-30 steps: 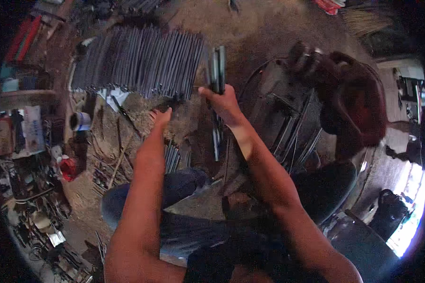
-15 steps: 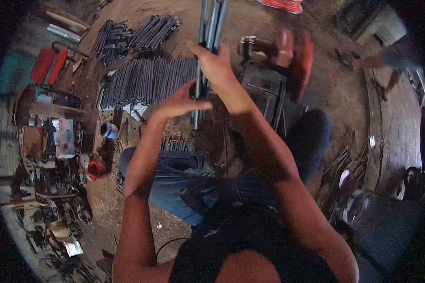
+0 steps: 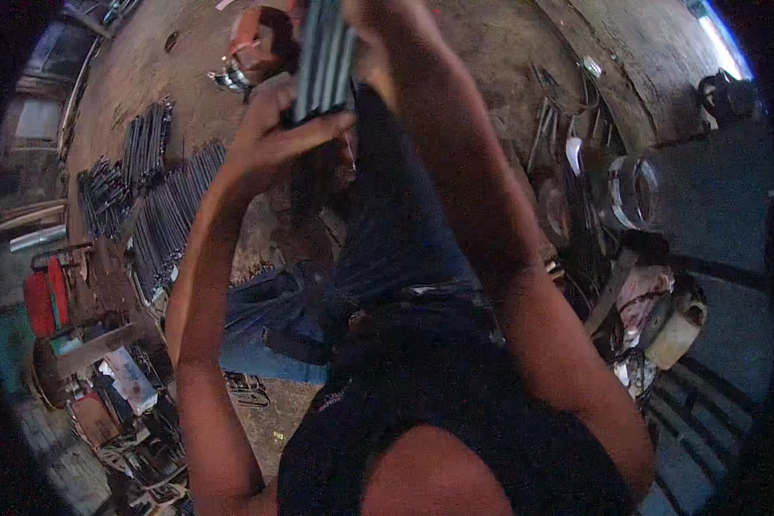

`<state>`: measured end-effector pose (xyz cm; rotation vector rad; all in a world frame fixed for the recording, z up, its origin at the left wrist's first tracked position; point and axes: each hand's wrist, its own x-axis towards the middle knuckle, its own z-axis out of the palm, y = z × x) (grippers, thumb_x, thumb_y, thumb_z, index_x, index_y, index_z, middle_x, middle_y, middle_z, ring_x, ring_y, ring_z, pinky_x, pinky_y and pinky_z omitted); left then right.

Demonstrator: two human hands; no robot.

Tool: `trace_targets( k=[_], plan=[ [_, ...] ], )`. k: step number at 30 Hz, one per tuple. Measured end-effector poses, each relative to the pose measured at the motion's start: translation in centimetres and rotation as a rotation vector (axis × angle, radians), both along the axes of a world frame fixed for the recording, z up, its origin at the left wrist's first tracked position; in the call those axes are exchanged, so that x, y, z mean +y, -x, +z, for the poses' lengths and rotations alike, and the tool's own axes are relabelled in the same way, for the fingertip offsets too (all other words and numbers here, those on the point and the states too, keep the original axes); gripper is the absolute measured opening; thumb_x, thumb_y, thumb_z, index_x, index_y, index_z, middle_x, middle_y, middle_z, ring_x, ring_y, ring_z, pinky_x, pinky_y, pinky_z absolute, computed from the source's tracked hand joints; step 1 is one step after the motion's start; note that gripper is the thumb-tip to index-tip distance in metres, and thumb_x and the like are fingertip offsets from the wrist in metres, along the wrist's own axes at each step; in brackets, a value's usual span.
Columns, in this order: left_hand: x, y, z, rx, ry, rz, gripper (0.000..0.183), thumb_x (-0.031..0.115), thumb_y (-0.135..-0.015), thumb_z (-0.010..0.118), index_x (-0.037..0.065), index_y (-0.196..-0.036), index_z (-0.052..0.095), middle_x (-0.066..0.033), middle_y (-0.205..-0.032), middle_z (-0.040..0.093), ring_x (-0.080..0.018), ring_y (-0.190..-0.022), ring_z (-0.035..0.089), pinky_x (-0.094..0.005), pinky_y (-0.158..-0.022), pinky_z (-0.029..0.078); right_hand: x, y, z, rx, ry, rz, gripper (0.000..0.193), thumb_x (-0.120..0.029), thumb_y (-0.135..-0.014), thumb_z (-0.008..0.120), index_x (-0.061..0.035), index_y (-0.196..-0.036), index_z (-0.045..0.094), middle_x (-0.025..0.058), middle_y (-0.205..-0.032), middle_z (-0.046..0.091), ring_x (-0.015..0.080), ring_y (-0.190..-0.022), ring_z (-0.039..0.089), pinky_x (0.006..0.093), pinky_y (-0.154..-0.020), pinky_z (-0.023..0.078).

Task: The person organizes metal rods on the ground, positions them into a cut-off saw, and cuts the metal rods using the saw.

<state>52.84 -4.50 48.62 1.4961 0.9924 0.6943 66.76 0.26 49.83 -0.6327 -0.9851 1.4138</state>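
Note:
A bundle of dark grey metal rods [image 3: 325, 64] stands out ahead of me, its upper end cut off by the top edge. My left hand [image 3: 275, 138] is closed at the bundle's lower end, its thumb lying across just below the rod ends. Higher up, my right hand [image 3: 371, 17] is against the bundle's right side; it is partly cut off and blurred, and its fingers are mostly hidden. To the left on the dirt floor lies a wide row of similar rods [image 3: 172, 211], with two smaller piles [image 3: 146, 142] beyond it.
An orange-red machine [image 3: 262, 39] stands behind the bundle. At the left are a red padded object [image 3: 39, 305] and cluttered tools and boxes [image 3: 129, 378]. Loose bars [image 3: 542, 129], a shiny metal ring [image 3: 635, 191] and a blue-grey surface [image 3: 697, 206] are at the right.
My view and body have turned right, so the rod piles now sit farther left. The bundle came along in my hands, and my left hand has closed at its lower end.

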Motion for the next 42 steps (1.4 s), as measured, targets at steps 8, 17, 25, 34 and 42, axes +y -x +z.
trace_targets(
  k=[8,17,25,34,42],
  plan=[
    [2.9,-8.7,-0.6,0.290,-0.404,-0.263,0.038,0.030,-0.086,0.050,-0.003,-0.104,0.054,-0.0113,-0.094,0.060,-0.0185,-0.090,0.057,-0.0289,-0.081,0.045,2.6,-15.0,-4.9,0.041,-0.118,0.106,0.045,-0.031,-0.081,0.053,-0.0045,-0.116,0.044,0.0103,-0.101,0.052,0.0243,-0.091,0.051,0.0355,-0.078,0.042],
    [8.2,-0.2,3.7,0.174,-0.271,0.196,0.052,0.041,-0.091,0.029,-0.001,-0.119,0.042,-0.0148,-0.116,0.051,-0.0219,-0.107,0.050,-0.0344,-0.094,0.033,9.0,-21.0,-22.5,-0.639,0.670,-0.227,0.025,-0.029,-0.071,0.065,-0.0051,-0.070,0.058,0.0051,-0.067,0.056,0.0161,-0.057,0.052,0.0341,-0.057,0.044],
    [2.4,12.3,-0.8,0.374,-0.006,0.533,0.060,0.049,-0.087,0.034,-0.006,-0.111,0.045,-0.0150,-0.095,0.058,-0.0251,-0.093,0.056,-0.0377,-0.086,0.040,11.4,-16.1,-44.0,-1.098,0.773,-0.087,0.041,-0.026,-0.065,0.065,0.0065,-0.088,0.056,0.0204,-0.085,0.060,0.0284,-0.084,0.060,0.0369,-0.068,0.048],
    [-1.2,22.2,-4.7,0.519,0.264,0.757,0.051,0.043,-0.089,0.039,-0.002,-0.112,0.046,-0.0119,-0.095,0.059,-0.0195,-0.091,0.057,-0.0306,-0.080,0.044,13.3,-7.7,-49.7,-1.340,0.784,-0.262,0.039,-0.019,-0.068,0.063,0.0058,-0.095,0.050,0.0267,-0.105,0.048,0.0375,-0.097,0.052,0.0413,-0.081,0.045],
    [-0.3,22.9,-7.5,0.508,0.267,0.810,0.050,0.042,-0.088,0.040,-0.001,-0.114,0.046,-0.0123,-0.101,0.057,-0.0197,-0.092,0.057,-0.0308,-0.079,0.044,8.4,-10.3,-48.9,-1.305,0.535,-0.284,0.049,-0.023,-0.071,0.063,0.0039,-0.107,0.041,0.0314,-0.116,0.034,0.0434,-0.107,0.039,0.0470,-0.085,0.039]
  ],
)
